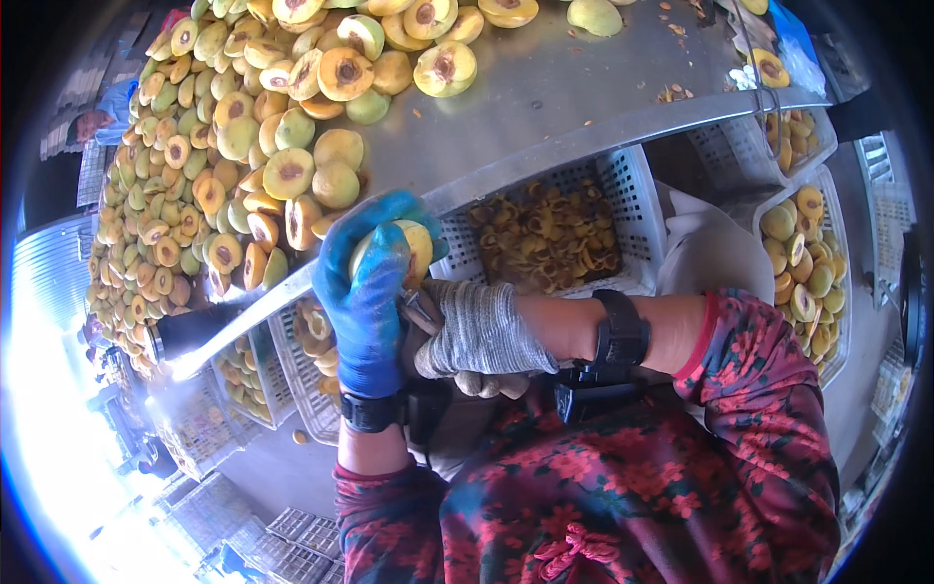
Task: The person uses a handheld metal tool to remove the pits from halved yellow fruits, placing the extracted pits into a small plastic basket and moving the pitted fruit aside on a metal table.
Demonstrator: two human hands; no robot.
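Note:
A yellow peach half (418, 244) sits in my left hand (365, 292), which wears a blue coated work glove. The thumb presses against the fruit while the fingers curl around its far side. Just below, my right hand (474, 332) in a grey knitted glove is closed around a small metal hand tool (421, 312). Most of that tool is hidden, so its exact kind is unclear. Both hands are close together at the near edge of a metal table (525, 124). Cut peach halves (292, 171), many with brown pit cavities, are piled on it beyond my left hand.
Below the table edge, a white plastic crate (638, 212) holds peels and scraps (547, 233). More crates of peach halves stand at right (806, 270) and lower left (252, 372). A bent metal wire (766, 109) hangs over the table's right end. Another person (102, 120) is at far left.

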